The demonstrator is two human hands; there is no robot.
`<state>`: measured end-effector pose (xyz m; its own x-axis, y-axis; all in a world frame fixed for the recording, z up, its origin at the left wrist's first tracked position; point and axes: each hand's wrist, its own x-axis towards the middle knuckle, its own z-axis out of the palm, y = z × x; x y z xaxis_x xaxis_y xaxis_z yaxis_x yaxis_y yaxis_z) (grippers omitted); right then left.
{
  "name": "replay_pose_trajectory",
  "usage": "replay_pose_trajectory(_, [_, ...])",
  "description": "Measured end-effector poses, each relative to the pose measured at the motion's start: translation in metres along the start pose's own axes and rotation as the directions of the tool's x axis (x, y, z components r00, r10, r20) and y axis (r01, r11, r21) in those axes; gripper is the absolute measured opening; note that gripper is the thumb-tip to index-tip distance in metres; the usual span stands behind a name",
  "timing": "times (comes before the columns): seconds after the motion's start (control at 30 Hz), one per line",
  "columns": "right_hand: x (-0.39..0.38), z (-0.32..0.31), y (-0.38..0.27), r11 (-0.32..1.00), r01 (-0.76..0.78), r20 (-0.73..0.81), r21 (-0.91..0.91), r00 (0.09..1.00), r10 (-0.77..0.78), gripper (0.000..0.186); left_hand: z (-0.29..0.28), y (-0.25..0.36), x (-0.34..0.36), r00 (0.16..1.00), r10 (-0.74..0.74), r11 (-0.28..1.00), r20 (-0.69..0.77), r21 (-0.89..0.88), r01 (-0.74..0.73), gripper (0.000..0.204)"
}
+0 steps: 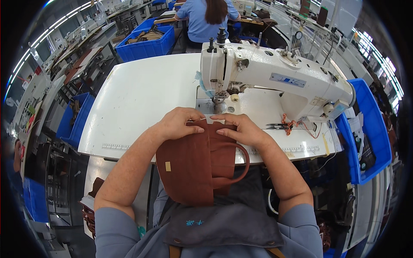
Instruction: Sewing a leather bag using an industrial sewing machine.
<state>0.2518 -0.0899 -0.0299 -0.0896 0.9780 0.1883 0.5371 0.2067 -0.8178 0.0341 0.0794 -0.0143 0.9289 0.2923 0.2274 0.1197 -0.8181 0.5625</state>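
A reddish-brown leather bag piece [186, 165] with a looped handle [246, 165] hangs over the near edge of the sewing table, down toward my lap. A small yellowish tag [168, 166] shows on its left part. My left hand [183, 122] pinches the upper edge left of the middle seam, thumb on the near side. My right hand [241, 129] pinches the same edge right of the seam. Just beyond my fingertips stands the white sewing machine [258, 69], its needle and presser foot [220, 105] close to the bag's top edge.
Black thread snips [277, 126] lie beside orange thread [289, 122] under the machine arm. A ruler strip runs along the white table [133, 103]'s near edge. Blue bins [372, 142] flank the table. Beyond it sits a person in a blue shirt [206, 21].
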Motion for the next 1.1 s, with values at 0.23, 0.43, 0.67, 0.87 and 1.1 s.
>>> replay_pose_trajectory(0.23, [-0.005,0.006,-0.018,0.991,0.067,-0.050,-0.114,0.996,-0.073,0.045,-0.007,0.028,0.003,0.969,-0.122,0.991,0.215,-0.020,0.129,0.031])
replay_pose_trajectory(0.43, [-0.001,0.009,-0.040,0.994,0.070,-0.008,-0.089,0.997,-0.071,0.030,-0.012,0.048,-0.015,0.993,-0.015,0.998,0.113,-0.060,0.022,0.030])
replay_pose_trajectory(0.67, [-0.018,0.011,-0.071,0.917,0.309,0.069,-0.251,0.951,-0.301,0.016,-0.049,0.068,-0.041,0.831,-0.277,0.806,0.482,-0.354,0.474,0.024])
replay_pose_trajectory(0.87, [-0.028,0.008,-0.083,0.781,0.448,0.097,-0.434,0.886,-0.454,0.013,-0.019,0.090,-0.050,0.972,0.225,0.971,-0.074,0.096,-0.218,0.026])
replay_pose_trajectory(1.1, [-0.040,0.007,-0.081,0.746,0.468,0.070,-0.473,0.865,-0.498,0.014,0.000,0.084,-0.054,0.961,0.246,0.967,-0.131,-0.033,-0.252,0.022])
